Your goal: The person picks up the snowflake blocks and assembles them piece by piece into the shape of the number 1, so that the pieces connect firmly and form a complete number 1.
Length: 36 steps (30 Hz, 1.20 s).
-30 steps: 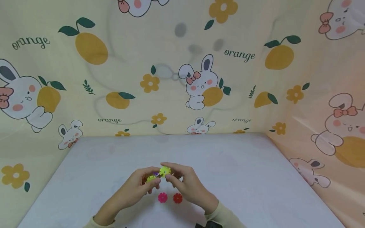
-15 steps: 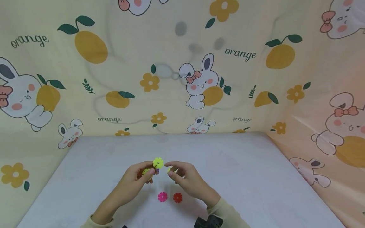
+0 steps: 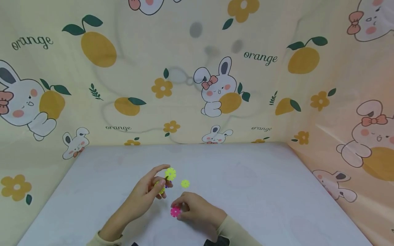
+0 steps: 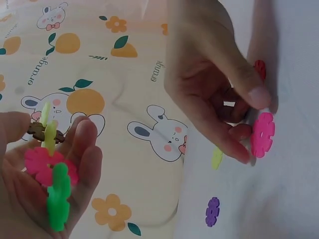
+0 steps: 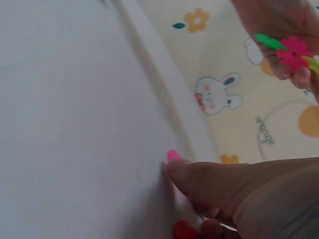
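My left hand (image 3: 147, 189) holds a joined cluster of notched plastic flower discs. In the left wrist view it shows a brown disc (image 4: 37, 131) at the thumb tip, a pink disc (image 4: 40, 164), a green disc (image 4: 59, 196) and yellow ones. One yellow disc (image 3: 170, 174) sticks up beyond the fingers. Low over the table, my right hand (image 3: 198, 210) pinches a loose pink disc (image 3: 175, 212) at its edge between thumb and fingers. A red disc (image 4: 259, 69) lies beside that hand, hidden by it in the head view.
On the white table (image 3: 271, 191) lie a loose yellow disc (image 3: 185, 183) and a purple disc (image 4: 213, 211), the latter partly behind the left hand in the head view. A cloth with printed rabbits and oranges (image 3: 172, 51) rises behind and at both sides.
My right hand has let go of the cluster and come down toward me to the loose pink disc, covering the red one. The left hand keeps the cluster, its index finger now straighter.
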Tool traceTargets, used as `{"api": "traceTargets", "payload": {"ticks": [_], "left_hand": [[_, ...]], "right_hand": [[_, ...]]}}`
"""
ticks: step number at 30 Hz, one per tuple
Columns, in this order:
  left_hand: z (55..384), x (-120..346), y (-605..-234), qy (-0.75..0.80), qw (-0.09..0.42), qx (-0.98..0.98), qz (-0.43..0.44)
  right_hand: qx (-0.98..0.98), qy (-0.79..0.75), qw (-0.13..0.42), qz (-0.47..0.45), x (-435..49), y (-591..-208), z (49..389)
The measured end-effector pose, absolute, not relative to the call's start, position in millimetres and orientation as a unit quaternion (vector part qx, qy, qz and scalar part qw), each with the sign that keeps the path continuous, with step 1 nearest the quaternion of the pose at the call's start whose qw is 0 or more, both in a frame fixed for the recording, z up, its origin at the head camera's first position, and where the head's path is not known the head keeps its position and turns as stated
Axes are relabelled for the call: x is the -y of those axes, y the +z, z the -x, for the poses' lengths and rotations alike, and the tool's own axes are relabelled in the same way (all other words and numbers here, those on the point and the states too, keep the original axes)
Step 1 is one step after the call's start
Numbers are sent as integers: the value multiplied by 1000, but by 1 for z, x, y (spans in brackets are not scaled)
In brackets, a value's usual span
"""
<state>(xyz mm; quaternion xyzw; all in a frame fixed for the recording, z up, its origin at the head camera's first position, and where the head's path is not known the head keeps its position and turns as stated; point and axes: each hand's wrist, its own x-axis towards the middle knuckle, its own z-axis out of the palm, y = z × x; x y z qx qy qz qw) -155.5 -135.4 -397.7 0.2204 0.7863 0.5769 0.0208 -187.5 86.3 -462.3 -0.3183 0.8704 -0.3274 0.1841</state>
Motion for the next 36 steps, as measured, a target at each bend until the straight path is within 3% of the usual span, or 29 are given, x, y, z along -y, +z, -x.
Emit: {"api": "traceTargets", "payload": {"ticks": [13, 25, 36], "left_hand": [[154, 134, -398, 572, 43, -784, -240], [155, 132, -402, 569, 51, -784, -243], [153, 130, -400, 523, 53, -826, -205]], "right_hand": [[-876, -323, 139, 330, -82, -469, 185], [-844, -431, 166, 274, -91, -454, 191], [-797, -543, 73, 255, -99, -422, 190]]}}
